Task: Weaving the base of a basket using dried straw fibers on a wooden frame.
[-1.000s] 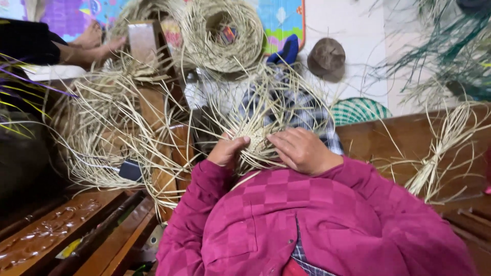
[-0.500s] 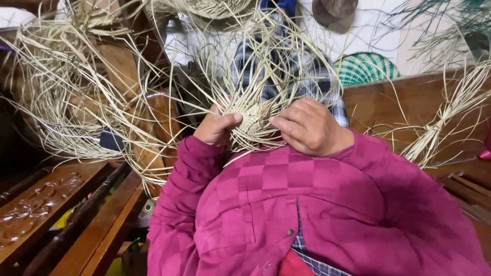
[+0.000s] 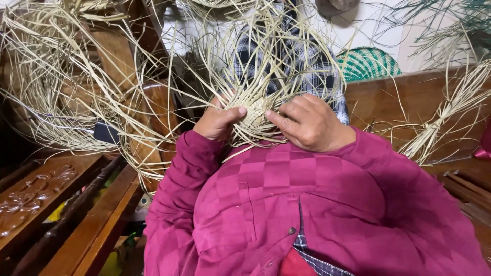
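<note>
Both hands meet at a small patch of pale woven straw [image 3: 255, 113] held close in front of the chest, just above the magenta checked jacket [image 3: 307, 204]. The left hand [image 3: 219, 121] grips the woven patch from its left edge, thumb laid flat across the top of the weave and the other fingers curled under it. The right hand [image 3: 309, 122] closes on the right edge, fingers bent and pressed together, their tips touching the weave just beside the left thumb. From the patch, long loose straw strands [image 3: 266, 56] fan upward and outward in every direction, crossing over a blue and white plaid cloth [image 3: 296, 56] behind them. To the left, a large tangled coil of straw [image 3: 56, 87] hangs around a brown wooden chair arm [image 3: 153, 117], and a carved dark wooden panel with a flower pattern [image 3: 36, 194] lies low at the left edge. To the right, a tied bundle of straw [image 3: 440, 122] leans across a brown wooden bench back [image 3: 404, 102]. Behind that bench sits a rounded green and white woven piece [image 3: 368, 64] against the pale wall. Dark green strands [image 3: 450, 30] spread across the upper right corner, and a small pink object [image 3: 483, 145] shows at the far right edge, too cut off to identify.
</note>
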